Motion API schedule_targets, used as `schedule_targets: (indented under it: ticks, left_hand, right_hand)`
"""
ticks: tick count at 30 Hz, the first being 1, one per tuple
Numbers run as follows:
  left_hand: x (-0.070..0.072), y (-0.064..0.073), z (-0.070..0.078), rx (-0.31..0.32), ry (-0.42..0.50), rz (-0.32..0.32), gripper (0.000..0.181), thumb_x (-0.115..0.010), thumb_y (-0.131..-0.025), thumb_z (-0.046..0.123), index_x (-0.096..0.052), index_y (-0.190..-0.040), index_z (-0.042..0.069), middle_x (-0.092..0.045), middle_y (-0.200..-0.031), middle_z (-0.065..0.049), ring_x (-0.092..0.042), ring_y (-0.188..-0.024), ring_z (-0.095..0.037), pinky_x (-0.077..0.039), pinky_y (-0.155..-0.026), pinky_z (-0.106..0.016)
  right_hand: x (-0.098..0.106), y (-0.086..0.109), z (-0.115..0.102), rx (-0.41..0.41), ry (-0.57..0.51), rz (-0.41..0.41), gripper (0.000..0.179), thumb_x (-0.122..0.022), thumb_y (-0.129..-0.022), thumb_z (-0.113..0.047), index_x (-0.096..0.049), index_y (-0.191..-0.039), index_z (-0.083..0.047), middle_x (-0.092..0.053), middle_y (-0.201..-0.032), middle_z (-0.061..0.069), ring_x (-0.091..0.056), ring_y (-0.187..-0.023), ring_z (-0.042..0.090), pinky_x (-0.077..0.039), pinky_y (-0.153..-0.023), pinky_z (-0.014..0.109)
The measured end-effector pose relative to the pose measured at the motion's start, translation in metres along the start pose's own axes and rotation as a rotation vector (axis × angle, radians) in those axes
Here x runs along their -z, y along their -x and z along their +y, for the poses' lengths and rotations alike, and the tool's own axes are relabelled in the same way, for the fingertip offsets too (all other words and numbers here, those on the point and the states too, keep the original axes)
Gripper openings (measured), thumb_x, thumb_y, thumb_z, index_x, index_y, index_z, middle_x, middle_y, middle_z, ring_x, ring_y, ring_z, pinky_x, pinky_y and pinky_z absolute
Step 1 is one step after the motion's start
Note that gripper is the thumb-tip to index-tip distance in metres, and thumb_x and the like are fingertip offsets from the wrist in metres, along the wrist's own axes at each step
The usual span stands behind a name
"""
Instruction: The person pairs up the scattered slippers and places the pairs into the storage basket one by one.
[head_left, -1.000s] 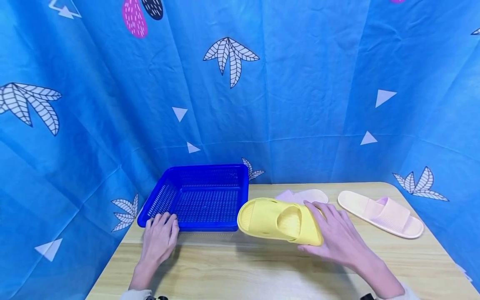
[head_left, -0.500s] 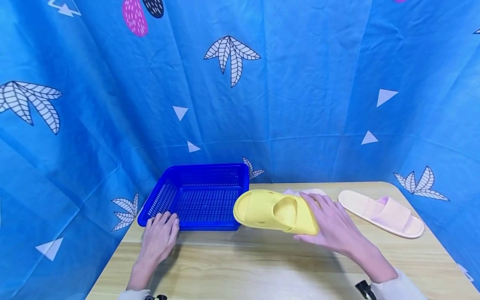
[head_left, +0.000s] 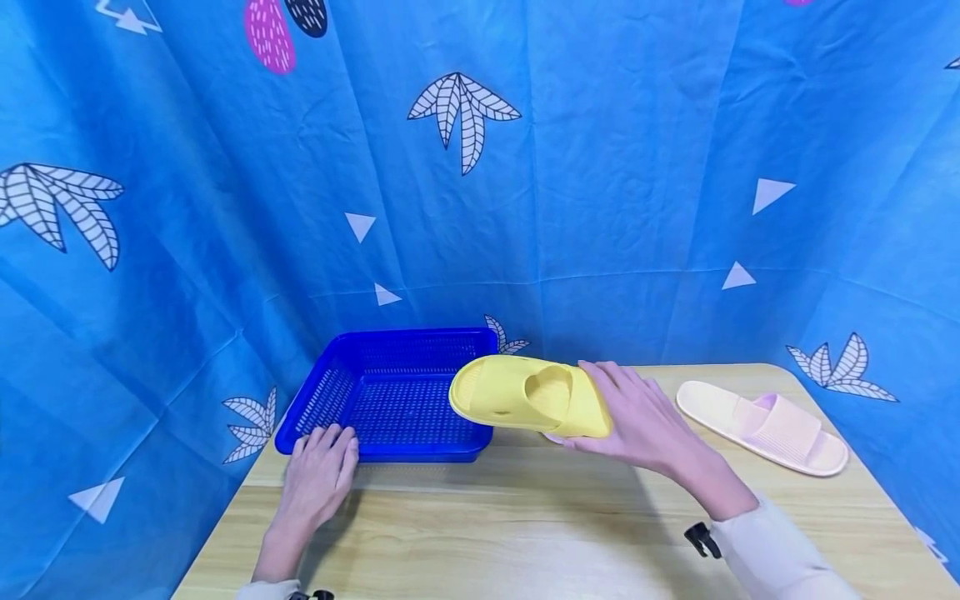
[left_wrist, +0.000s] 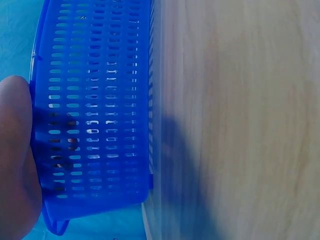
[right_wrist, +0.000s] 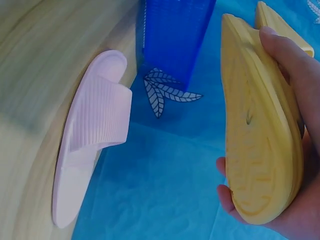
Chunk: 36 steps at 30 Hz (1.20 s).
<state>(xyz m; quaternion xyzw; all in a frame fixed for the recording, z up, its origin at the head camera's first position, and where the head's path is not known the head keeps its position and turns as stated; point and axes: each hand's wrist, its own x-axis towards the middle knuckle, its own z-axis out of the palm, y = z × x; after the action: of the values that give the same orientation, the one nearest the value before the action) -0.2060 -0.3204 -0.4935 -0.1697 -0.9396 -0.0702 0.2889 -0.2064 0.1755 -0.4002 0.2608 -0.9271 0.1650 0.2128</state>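
Observation:
My right hand (head_left: 637, 417) grips a yellow slipper (head_left: 517, 393) by its heel end and holds it up above the table. The slipper's toe overlaps the right rim of a blue plastic basket (head_left: 420, 454) in the head view. In the right wrist view, the patterned sole of the yellow slipper (right_wrist: 252, 145) faces the camera. My left hand (head_left: 318, 479) holds the near left rim of the basket, thumb (left_wrist: 17, 150) outside and fingertips showing dark through the holes. Nothing is visible inside the basket.
A pale pink slipper (head_left: 765, 429) lies at the table's right side. Another pink slipper (right_wrist: 100, 115) lies on the wooden table (head_left: 480, 542), mostly hidden behind my right hand in the head view. A blue patterned curtain (head_left: 600, 208) hangs behind the table.
My right hand has moved the yellow slipper left and away from me, toward the basket. It now covers most of the middle pink slipper. My left hand and the basket have stayed put.

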Motion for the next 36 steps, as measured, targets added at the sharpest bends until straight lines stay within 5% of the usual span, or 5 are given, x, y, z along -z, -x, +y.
schedule_targets:
  ticks: [7,23,36]
  left_hand:
    - [-0.001,0.0,-0.001,-0.002,0.0,0.006,0.032,-0.046,-0.105,0.021,-0.07,-0.112,0.002,-0.067,-0.108,-0.019,-0.055,-0.105,-0.043,-0.041,-0.088,-0.06]
    - [-0.004,0.002,-0.006,-0.006,0.03,0.015,0.032,-0.047,-0.104,0.021,-0.072,-0.112,0.001,-0.069,-0.112,-0.022,-0.055,-0.109,-0.044,-0.039,-0.09,-0.06]
    - [-0.002,0.001,-0.009,-0.018,0.044,0.015,0.033,-0.049,-0.104,0.021,-0.072,-0.112,0.0,-0.069,-0.112,-0.021,-0.056,-0.107,-0.043,-0.039,-0.089,-0.06]
  right_hand:
    - [-0.005,-0.02,-0.007,-0.034,0.01,-0.07,0.105,-0.069,-0.074,-0.081,-0.046,-0.15,-0.012,-0.061,-0.126,0.008,-0.057,-0.098,0.025,-0.048,-0.071,0.042]
    - [-0.014,-0.052,-0.025,-0.039,-0.013,-0.179,0.095,-0.066,-0.081,-0.074,-0.043,-0.15,-0.013,-0.057,-0.123,0.005,-0.053,-0.097,0.024,-0.043,-0.068,0.039]
    - [-0.027,-0.073,-0.044,-0.033,-0.054,-0.25,0.098,-0.068,-0.082,-0.067,-0.038,-0.154,-0.009,-0.053,-0.13,0.01,-0.052,-0.101,0.027,-0.047,-0.073,0.046]
